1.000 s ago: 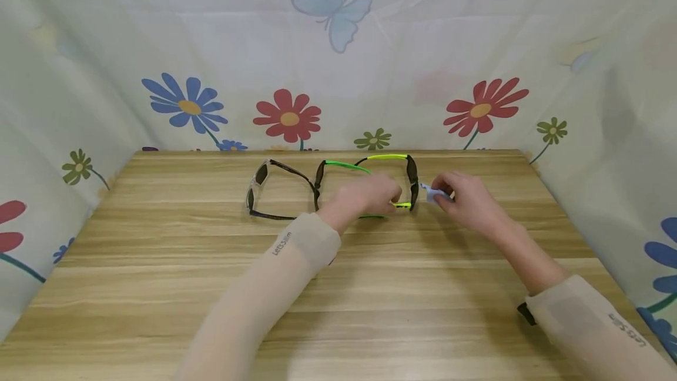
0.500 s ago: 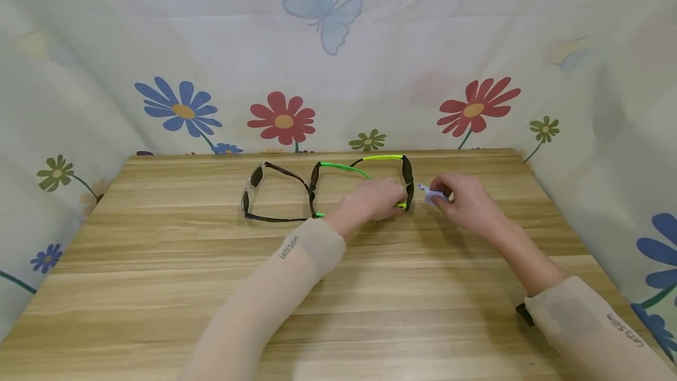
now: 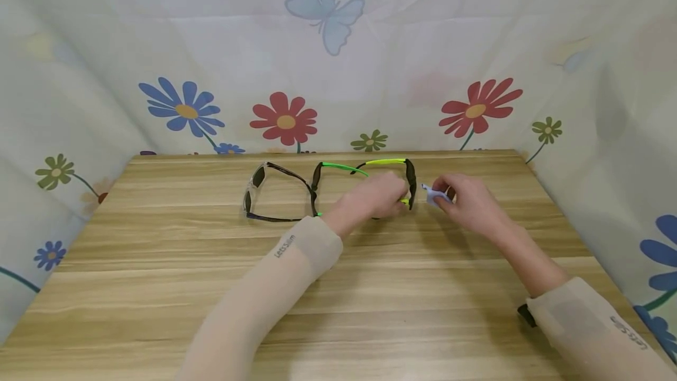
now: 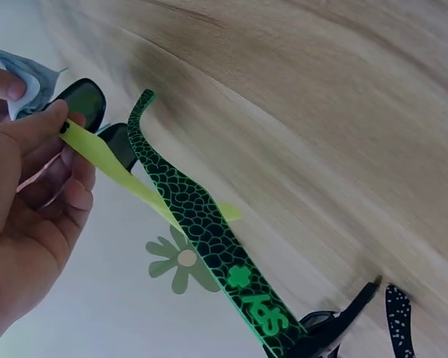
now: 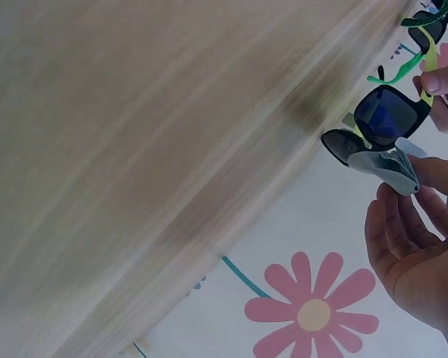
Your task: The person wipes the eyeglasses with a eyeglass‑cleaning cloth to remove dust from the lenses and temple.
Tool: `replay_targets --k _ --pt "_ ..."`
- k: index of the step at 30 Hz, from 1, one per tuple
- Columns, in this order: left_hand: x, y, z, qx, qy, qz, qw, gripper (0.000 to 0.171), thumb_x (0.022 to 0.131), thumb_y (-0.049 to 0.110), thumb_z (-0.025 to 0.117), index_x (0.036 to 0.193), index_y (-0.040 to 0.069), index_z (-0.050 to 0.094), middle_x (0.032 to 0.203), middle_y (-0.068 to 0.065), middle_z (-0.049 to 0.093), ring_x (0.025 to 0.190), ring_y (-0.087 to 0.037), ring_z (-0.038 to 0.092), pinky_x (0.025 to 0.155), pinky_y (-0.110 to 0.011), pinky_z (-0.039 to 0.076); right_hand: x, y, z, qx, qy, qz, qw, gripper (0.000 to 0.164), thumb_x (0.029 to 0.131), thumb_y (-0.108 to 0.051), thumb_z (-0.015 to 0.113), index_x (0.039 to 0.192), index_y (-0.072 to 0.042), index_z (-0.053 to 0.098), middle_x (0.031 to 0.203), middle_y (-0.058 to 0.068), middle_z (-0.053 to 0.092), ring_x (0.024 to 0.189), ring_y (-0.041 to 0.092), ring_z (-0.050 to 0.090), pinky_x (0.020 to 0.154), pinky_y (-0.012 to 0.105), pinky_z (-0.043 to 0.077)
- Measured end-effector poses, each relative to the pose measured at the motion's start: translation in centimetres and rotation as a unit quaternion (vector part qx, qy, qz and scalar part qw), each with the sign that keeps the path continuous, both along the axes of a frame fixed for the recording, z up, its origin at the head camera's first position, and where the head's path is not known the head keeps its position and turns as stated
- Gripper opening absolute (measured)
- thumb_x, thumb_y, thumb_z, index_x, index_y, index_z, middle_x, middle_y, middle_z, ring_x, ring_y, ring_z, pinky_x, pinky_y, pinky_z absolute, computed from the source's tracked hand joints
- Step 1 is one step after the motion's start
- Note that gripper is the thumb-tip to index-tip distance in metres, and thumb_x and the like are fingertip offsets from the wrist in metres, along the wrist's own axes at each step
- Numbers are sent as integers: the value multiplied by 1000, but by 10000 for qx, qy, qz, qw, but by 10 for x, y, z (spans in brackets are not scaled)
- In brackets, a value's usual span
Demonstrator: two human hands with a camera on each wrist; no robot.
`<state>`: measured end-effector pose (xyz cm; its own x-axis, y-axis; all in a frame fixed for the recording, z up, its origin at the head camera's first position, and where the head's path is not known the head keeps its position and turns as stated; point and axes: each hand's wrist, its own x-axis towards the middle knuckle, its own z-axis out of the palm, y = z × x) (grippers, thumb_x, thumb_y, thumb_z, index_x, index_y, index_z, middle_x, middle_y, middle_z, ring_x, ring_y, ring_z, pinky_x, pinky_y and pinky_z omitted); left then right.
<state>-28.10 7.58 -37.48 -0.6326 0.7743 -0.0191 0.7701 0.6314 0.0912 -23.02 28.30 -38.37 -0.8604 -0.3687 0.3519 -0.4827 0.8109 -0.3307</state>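
My left hand (image 3: 378,196) pinches one temple of the yellow-green sunglasses (image 3: 388,161) close to the hinge, as the left wrist view shows. Their dark lenses (image 5: 388,117) face right. Between thumb and fingers, my right hand (image 3: 468,201) holds a small folded light-blue cloth (image 3: 435,194), just right of those lenses; the right wrist view has the cloth (image 5: 388,168) overlapping the lower lens, though I cannot tell whether it touches. Under my left forearm and hand, green-armed sunglasses (image 3: 341,166) are partly hidden; their patterned temple (image 4: 201,216) shows in the left wrist view.
Clear-framed sunglasses (image 3: 280,218) with dark temples stand left of the green pair, in one row on the wooden table (image 3: 370,298). A flowered curtain (image 3: 233,63) hangs behind the table's back edge and along both sides.
Over the last second my left hand has shifted slightly right along the yellow-green temple toward the lenses. My right hand keeps the cloth in nearly the same place.
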Motion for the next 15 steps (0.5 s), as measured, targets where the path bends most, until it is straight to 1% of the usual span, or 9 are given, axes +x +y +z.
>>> replay_targets --k 3,7,9,11,15 --pt "-1 0 1 -17 -14 -121 9999 13 93 23 64 83 14 61 78 4 58 72 -12 54 61 -28 44 1 2 3 -7 -81 -42 10000 13 82 -5 75 90 -6 65 82 1 63 70 15 59 61 33 48" --pt "0 -1 2 12 109 -277 9996 5 93 17 60 90 14 63 86 3 58 81 -12 55 70 -30 46 2 4 5 -82 -151 -122 9998 14 82 -3 74 91 -5 64 82 2 64 71 18 58 61 34 47" --pt "1 -3 3 39 187 -302 9994 6 93 17 59 91 13 64 89 3 58 84 -12 55 72 -30 46 3 5 7 -136 -175 -166 9996 14 82 -3 74 92 -5 64 82 3 64 71 18 58 61 33 47" --pt "3 -5 5 132 260 -297 9991 7 93 16 58 90 13 64 89 3 57 84 -12 54 72 -29 46 3 6 7 -146 -185 -177 9996 15 82 -3 74 93 -4 64 83 3 64 71 19 58 61 34 47" --pt "8 -9 10 374 371 -333 9981 8 90 14 56 85 14 61 86 4 55 78 -11 52 68 -26 44 4 9 8 -164 -134 -196 9996 18 81 -3 74 95 -5 63 83 4 64 70 19 58 61 34 48"
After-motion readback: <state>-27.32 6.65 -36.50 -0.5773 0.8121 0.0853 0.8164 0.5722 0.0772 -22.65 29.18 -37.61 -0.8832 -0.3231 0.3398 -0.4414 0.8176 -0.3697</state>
